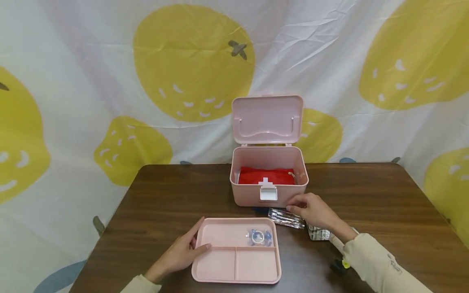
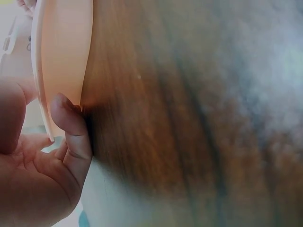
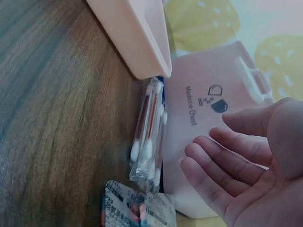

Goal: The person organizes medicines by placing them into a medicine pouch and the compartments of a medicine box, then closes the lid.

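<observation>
My left hand (image 1: 179, 252) grips the left rim of a pink divided tray (image 1: 216, 232), thumb over the edge and fingers along the outer wall. In the tray's long back compartment lies a clear-wrapped item with a white ring and blue parts (image 1: 259, 237). My right hand (image 1: 316, 209), fingers loosely bent and holding nothing, hovers over a clear packet of cotton swabs (image 3: 149, 132). The swabs have white tips and dark reddish shafts. Just behind stands a pink medicine chest (image 1: 243, 196) with its lid raised and a red pouch (image 1: 265, 176) inside.
A printed silvery packet (image 1: 318, 233) lies right of the swabs, partly under the right forearm. Nearer me, a small black and yellow object (image 1: 342, 265) sits beside the sleeve. The wooden table (image 1: 176, 191) ends at a lemon-patterned cloth (image 1: 198, 61).
</observation>
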The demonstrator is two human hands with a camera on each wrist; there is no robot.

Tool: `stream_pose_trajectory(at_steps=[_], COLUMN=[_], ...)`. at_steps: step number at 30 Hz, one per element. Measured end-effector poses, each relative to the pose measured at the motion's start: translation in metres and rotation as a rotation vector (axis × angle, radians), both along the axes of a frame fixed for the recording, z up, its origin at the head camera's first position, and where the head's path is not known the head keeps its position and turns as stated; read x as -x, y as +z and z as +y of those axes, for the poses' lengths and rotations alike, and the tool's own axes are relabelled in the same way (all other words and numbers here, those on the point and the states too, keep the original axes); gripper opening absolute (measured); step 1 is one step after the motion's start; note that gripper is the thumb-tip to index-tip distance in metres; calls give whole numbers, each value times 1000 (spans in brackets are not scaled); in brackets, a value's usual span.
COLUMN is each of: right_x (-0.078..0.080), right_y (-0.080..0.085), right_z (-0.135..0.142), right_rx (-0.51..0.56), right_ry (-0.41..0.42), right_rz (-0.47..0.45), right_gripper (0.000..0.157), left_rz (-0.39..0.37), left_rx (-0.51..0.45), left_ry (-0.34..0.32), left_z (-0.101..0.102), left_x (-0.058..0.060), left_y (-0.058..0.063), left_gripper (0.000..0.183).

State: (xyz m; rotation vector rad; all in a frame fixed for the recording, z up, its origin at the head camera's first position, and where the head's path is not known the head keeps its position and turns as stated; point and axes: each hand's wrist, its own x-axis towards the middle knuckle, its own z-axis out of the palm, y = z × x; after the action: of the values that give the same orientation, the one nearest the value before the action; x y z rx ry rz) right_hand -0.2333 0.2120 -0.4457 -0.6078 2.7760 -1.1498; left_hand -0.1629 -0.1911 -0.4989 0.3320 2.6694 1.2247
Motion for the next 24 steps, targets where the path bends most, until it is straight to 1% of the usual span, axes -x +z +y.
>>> stream_pose_trajectory(at_steps=[5,11,19,24], right_x=[4,6,9,9], right_y=[-5,-13,-17,-23], right_z=[3,3,4,2], right_rx=[17,-10,-34,-53], right_ry=[-6,-19,-23,-32], right_rz=[-47,-47,-57,-52], right_gripper=[14,14,15,16], left_rz=[-4,-2,-12,-12], left_rx=[5,-11,7,-4], left_ry=[1,-4,4,7], left_z=[0,1,0,1], left_x=[-1,-2,-1,-1], left_y=[-1,0,0,1], left_gripper=[84,84,84,84])
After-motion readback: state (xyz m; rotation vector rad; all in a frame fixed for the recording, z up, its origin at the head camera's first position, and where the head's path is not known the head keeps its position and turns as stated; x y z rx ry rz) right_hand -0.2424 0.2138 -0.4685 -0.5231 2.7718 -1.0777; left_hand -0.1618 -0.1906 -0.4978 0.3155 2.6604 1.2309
